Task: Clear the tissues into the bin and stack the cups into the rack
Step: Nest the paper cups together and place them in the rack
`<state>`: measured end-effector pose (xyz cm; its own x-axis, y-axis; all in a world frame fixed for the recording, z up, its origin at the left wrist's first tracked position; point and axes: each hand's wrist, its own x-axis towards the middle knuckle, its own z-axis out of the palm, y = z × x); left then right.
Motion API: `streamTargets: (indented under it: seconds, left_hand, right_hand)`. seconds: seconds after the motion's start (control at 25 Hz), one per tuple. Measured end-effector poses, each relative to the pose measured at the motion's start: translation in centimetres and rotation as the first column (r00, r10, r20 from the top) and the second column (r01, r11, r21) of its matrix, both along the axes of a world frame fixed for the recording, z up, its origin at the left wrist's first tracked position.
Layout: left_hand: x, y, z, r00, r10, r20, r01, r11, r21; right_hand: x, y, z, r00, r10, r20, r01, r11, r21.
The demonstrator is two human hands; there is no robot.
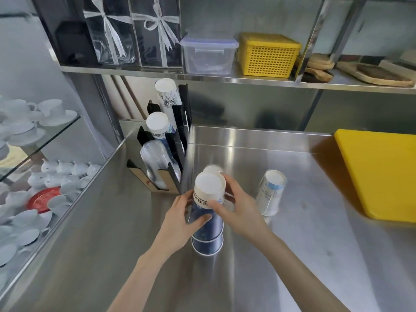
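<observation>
A stack of upside-down blue paper cups (208,230) stands on the steel counter (304,255) in the middle of the view. My left hand (180,221) grips its left side and my right hand (236,212) grips its upper right side. Behind the stack another white cup bottom (212,169) peeks out. To the right stands a separate upside-down stack of clear printed cups (270,192). A black cup rack (173,140) at the counter's back left holds tilted stacks of paper and clear plastic cups. No tissue or bin is in view.
A yellow cutting board (382,174) lies at the right. The shelf above carries a clear lidded box (208,52), a yellow basket (267,55) and wooden boards (380,74). A glass case (38,176) of white cups and saucers stands at the left.
</observation>
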<state>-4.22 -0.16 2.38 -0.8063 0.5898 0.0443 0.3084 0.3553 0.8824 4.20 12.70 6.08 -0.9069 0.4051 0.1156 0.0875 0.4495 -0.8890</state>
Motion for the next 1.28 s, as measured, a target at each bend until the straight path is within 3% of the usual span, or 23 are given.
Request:
streamTargets:
  seconds: [0.52, 0.84, 1.0, 1.16, 1.28]
  left_hand:
    - [-1.8, -2.0, -4.8, 0.988, 0.001, 0.154, 0.019, 0.992, -0.128]
    - [-2.4, -2.4, -4.8, 0.990, -0.031, 0.140, 0.054, 0.986, -0.158]
    - [-2.8, -2.7, -3.6, 0.980, -0.107, 0.165, 0.133, 0.979, -0.154]
    - [-4.0, -2.2, -0.2, 0.962, -0.155, 0.226, 0.169, 0.985, -0.044]
    - [-5.2, -0.1, 2.7, 0.970, -0.184, 0.157, 0.193, 0.980, -0.046]
  right_hand:
    - [-2.0, -1.8, -4.9, 0.992, 0.056, 0.113, -0.052, 0.998, -0.044]
    - [-2.4, -2.2, -4.7, 0.990, 0.068, 0.120, -0.068, 0.998, -0.007]
    - [-2.1, -1.6, -4.0, 0.976, 0.141, 0.167, -0.141, 0.990, -0.008]
    - [-2.1, 0.1, -3.5, 0.983, 0.062, 0.173, -0.058, 0.998, -0.030]
    - [-2.6, 1.9, -2.4, 0.989, -0.004, 0.151, 0.001, 1.000, 0.016]
